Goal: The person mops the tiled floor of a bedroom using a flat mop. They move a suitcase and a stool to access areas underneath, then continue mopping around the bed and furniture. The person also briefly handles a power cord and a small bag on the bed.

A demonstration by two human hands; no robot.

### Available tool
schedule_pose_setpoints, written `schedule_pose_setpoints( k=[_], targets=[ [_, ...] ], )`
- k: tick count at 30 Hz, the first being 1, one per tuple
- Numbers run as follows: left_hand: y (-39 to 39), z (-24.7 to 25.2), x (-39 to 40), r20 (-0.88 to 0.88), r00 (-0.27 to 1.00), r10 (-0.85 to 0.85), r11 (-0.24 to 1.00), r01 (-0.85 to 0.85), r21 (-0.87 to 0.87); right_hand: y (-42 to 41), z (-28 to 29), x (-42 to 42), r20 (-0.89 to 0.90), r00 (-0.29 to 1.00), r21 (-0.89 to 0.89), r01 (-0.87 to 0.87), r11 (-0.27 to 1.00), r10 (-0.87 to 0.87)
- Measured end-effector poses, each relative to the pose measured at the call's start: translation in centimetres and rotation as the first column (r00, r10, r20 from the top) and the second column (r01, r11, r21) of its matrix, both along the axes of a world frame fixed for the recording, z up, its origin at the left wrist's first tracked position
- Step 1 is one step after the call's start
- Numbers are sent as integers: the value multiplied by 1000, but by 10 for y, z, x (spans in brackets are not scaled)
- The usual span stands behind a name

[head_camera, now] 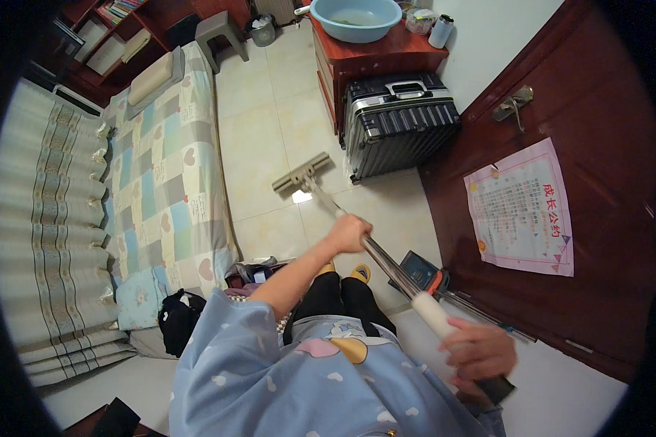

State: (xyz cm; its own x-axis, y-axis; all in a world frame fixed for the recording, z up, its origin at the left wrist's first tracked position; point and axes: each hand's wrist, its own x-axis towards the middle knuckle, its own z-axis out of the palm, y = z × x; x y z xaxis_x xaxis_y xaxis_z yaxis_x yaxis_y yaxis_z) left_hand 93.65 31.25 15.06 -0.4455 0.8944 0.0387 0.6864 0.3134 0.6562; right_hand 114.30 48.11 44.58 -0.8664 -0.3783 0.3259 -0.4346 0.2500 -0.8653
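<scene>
A mop with a metal pole and a white grip runs diagonally from the lower right to the floor. My left hand is closed around the pole near its lower section. Around the grip's upper end is my right hand, slightly blurred. The flat, narrow mop head rests on the pale tiled floor, between the bed and a black suitcase, beyond my yellow slippers.
To the left stands a bed with a patchwork cover. A black suitcase stands beside a red wooden cabinet bearing a blue basin. A dustpan lies by the door. A grey stool and a bin are at the back.
</scene>
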Motion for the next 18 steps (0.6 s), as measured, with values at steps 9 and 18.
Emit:
schedule_pose_setpoints(
  k=[9,18],
  targets=[
    [-29,-53,-112,-45,939,342,937,-344,-58,-76,-111,-92,6,946,-99,323,941,-324],
    [-32,-79,-55,-40,994,99,995,-98,25,-72,-78,-36,175,909,7,383,924,-378]
  ],
)
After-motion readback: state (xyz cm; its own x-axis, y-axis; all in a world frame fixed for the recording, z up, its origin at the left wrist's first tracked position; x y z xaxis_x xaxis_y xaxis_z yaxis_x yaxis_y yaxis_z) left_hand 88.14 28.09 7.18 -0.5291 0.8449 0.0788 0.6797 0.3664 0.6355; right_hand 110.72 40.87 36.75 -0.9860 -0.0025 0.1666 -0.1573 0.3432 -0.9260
